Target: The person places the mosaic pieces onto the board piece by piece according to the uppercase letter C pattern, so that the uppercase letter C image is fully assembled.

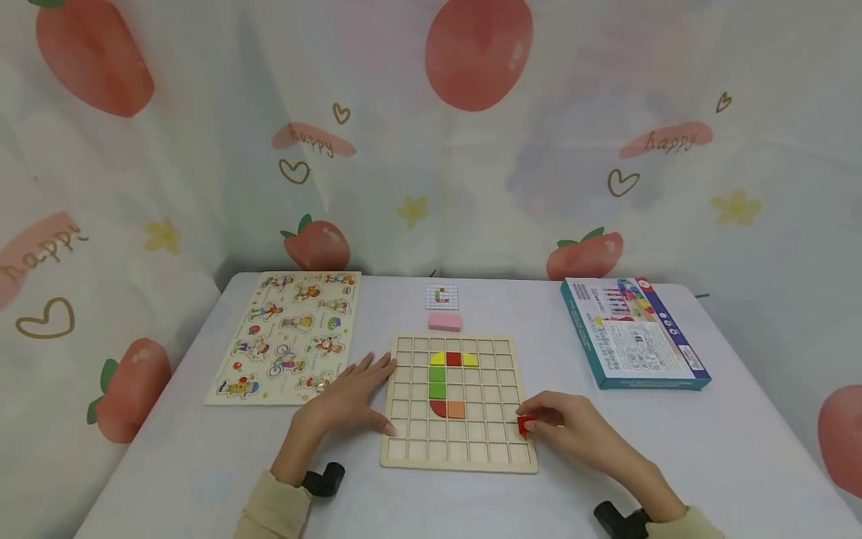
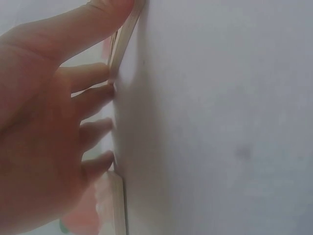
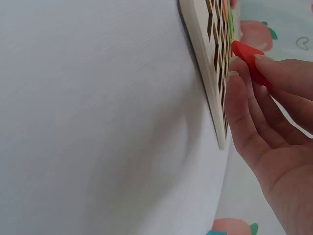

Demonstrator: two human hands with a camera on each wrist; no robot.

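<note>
A wooden grid board lies flat on the white table. Pieces sit in its cells: a red square between two yellow rounded pieces, two green squares below at the left, then a red rounded piece beside an orange square. My left hand spreads its fingers along the board's left edge, thumb on the rim; the left wrist view shows them straight. At the board's right edge my right hand pinches a red block between thumb and fingers, tilted over the grid.
Behind the grid board lie a pink block and a small card printed with a coloured pattern on a grid. A picture puzzle board lies at the left, close to the left hand. A flat box lies at the back right.
</note>
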